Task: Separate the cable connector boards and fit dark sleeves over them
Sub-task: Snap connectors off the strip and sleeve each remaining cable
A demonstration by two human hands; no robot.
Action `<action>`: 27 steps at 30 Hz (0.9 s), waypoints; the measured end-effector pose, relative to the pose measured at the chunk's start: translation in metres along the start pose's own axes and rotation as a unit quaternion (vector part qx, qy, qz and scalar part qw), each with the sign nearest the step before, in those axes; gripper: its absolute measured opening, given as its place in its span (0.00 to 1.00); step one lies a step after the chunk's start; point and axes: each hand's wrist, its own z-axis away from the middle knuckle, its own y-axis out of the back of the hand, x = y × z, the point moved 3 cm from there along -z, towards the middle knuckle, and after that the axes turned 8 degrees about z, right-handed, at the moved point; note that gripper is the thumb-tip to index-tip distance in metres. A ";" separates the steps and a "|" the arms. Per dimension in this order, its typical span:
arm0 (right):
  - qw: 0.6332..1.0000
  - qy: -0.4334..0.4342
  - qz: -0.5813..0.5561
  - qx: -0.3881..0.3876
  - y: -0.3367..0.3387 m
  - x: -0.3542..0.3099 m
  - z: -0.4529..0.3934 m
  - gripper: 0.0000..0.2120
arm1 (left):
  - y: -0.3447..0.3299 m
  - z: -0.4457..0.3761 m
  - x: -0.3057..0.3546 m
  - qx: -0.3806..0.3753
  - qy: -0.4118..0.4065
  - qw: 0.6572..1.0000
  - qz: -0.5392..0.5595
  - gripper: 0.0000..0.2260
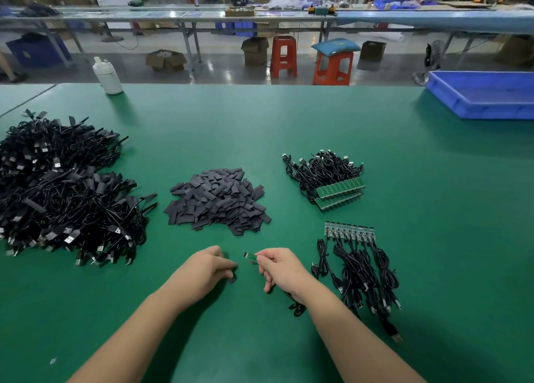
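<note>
Bright even overhead light falling on my green table [260,122], soft shadows spreading under my forearms and beside the white bottle [107,76], glare shining off the far floor, background benches blurring, edges bending from the wide lens.

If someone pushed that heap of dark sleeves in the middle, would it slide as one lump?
Probably not. The sleeves are small, flat, loose pieces, so the heap would likely spread and scatter. They look thin and light, so each should lift easily and may flex.
</note>
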 end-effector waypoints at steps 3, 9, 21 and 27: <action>1.000 -0.002 0.002 0.006 -0.002 -0.002 -0.001 0.09 | 0.004 0.004 0.002 0.116 0.087 0.964 0.223 0.04; 1.000 0.013 -0.008 0.003 -0.003 -0.004 -0.001 0.13 | -0.014 -0.001 0.022 0.151 0.162 0.869 0.442 0.05; 0.992 -0.001 -0.117 -0.049 0.002 -0.006 0.003 0.09 | -0.001 0.014 0.037 0.240 -0.086 0.963 0.081 0.12; 0.985 -0.012 -0.146 -0.094 0.014 0.000 0.010 0.13 | 0.003 0.015 0.028 0.229 -0.051 0.961 0.144 0.09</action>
